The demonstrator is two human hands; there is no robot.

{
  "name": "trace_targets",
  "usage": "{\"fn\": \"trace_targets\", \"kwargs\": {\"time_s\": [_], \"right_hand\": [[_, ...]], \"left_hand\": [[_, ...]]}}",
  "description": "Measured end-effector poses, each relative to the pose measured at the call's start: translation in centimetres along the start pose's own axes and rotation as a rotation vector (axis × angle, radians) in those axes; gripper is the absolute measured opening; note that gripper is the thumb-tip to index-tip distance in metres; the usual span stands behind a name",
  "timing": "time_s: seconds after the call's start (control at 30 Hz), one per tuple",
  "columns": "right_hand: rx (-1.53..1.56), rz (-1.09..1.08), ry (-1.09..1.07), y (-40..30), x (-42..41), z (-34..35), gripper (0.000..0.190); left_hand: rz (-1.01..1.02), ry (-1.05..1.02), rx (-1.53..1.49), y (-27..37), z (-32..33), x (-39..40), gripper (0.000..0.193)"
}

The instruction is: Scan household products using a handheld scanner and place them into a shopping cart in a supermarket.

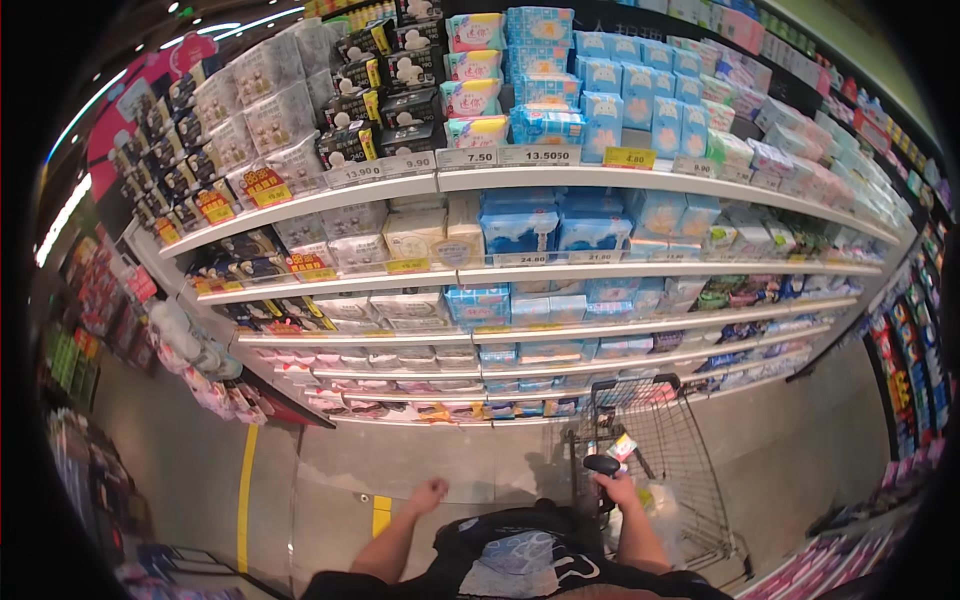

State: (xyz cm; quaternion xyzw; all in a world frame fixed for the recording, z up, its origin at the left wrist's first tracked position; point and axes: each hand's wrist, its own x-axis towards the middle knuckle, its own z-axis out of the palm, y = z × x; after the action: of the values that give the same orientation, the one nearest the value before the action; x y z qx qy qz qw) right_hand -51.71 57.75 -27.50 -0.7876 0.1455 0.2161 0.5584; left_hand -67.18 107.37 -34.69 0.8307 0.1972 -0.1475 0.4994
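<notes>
My left hand (429,495) is held out over the floor, away from the shelves. Its fingers look loosely curled and blurred; nothing shows in it. At my right side, my right hand (619,487) grips the handle of a wire shopping cart, by its black rounded end (601,463). The shopping cart (694,465) stands partly beside and partly ahead of me, close to the shelf. Inside it lie a small printed package (622,448) and a clear plastic bag (661,502) with something green and pale in it.
A long white shelf unit (540,178) spans the view ahead, stacked with packs of sanitary pads (472,97) above price tags. Hanging goods (184,349) mark its left end. More stocked shelves (904,352) stand right. Yellow tape (247,495) runs along the floor at left.
</notes>
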Motion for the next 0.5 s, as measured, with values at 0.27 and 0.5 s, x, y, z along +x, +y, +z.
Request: {"fn": "trace_targets", "kwargs": {"time_s": [0.27, 0.5], "right_hand": [[0.371, 0.202, -0.367, 3.2, 3.2, -4.1, 0.028], [0.395, 0.242, -0.335, 3.9, 4.4, -4.5, 0.034]], "left_hand": [[0.89, 0.337, 0.222, 48.8, -7.8, 4.7, 0.027], [1.471, 0.703, 0.535, 71.8, -10.1, 4.8, 0.037]]}}
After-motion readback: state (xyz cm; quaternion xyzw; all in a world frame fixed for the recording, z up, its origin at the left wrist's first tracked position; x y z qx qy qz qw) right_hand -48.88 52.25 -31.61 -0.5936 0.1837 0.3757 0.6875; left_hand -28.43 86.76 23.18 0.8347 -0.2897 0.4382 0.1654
